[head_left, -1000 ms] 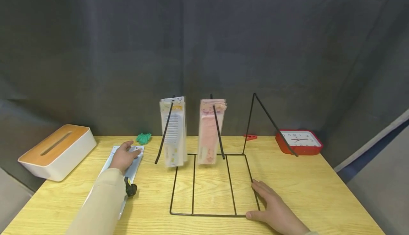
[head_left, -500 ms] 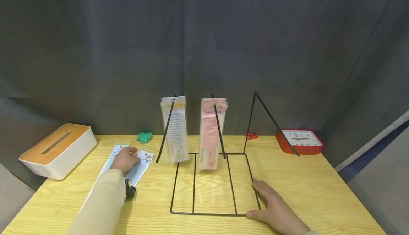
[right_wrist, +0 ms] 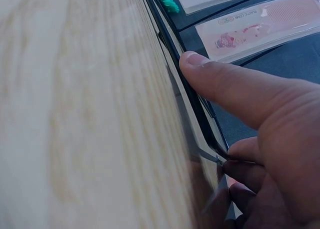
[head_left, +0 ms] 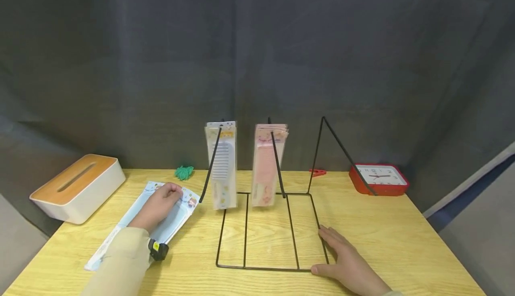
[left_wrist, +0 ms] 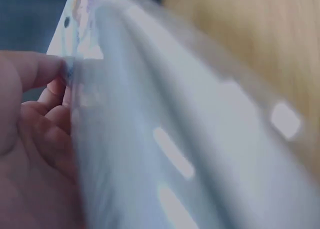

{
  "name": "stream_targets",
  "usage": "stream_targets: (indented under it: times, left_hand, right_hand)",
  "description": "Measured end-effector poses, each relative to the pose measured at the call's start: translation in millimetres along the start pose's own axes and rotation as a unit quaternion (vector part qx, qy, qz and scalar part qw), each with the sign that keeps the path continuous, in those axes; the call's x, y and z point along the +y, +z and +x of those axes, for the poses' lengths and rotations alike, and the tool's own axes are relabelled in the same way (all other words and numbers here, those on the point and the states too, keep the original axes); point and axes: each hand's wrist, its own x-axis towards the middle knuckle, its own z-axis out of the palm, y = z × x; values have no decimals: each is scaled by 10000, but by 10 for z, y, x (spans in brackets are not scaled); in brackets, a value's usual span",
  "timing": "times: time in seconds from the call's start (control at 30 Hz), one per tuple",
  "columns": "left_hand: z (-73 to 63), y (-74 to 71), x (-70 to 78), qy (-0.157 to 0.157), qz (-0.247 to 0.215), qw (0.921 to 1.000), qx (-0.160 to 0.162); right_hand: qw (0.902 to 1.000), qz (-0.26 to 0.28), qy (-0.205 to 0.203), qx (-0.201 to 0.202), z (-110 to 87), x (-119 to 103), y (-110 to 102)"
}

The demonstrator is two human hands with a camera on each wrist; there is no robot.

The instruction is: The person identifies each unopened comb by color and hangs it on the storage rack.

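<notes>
My left hand (head_left: 158, 206) pinches a light-blue packaged comb (head_left: 183, 209) by the edge of its printed top card, which has a hole (left_wrist: 67, 22). Its near end tilts up off the table in the left wrist view. Another light-blue package (head_left: 102, 249) lies beneath it, partly covered by my arm. My right hand (head_left: 348, 262) rests at the front right corner of a black wire rack (head_left: 265, 268), thumb on the front wire and fingers along the side wire. From the rack's hooks hang blue packaged combs (head_left: 223, 175) at left and pink packaged combs (head_left: 264, 171) in the middle.
The rack's right hook (head_left: 342, 148) carries nothing. A white tissue box (head_left: 86, 197) with a wooden lid stands at far left. Behind the left hand lies a green yarn bundle (head_left: 184, 172). A red clip (head_left: 318, 172) and a red clock (head_left: 378, 179) sit back right.
My left hand has closed its fingers on the upper blue package and shifted it slightly right, turning it away from the one beneath. The right hand has stayed on the rack corner.
</notes>
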Motion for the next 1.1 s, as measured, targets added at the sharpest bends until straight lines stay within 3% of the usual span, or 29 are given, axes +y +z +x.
stream_targets:
  times: [0.17,0.27,0.33,0.43,0.5,0.6,0.83,1.1]
  left_hand:
    - [-485,-111,468,643,-565,9962,133]
    - [-820,-139,821,1549,-877,9835,319]
    - [-1014,-130,1029,2338,-1231,9636,401]
    - [-1235,-87,1258,3466,-1835,9187,469]
    - [-1337,-52,1352,3868,-2167,8946,563]
    - [-1415,2,1430,4067,-2455,8760,833]
    - [-1372,92,1507,3919,-2454,8786,1192]
    - [-1217,120,1555,3645,-1677,9011,1647]
  right_hand:
    - [10000,-25,84,-3,-15,-7,-2]
    - [9999,-48,133,2,-20,-9,-11]
    - [9999,-59,143,2,-15,-10,-13]
    - [9999,-50,155,-14,-11,-12,-13]
    - [9999,-58,142,-13,-6,-15,-9]
    - [9999,-78,101,2,-2,-16,-1]
    - [9999,-9,121,-19,14,-6,5]
    - [9998,22,180,-46,7,-24,-4]
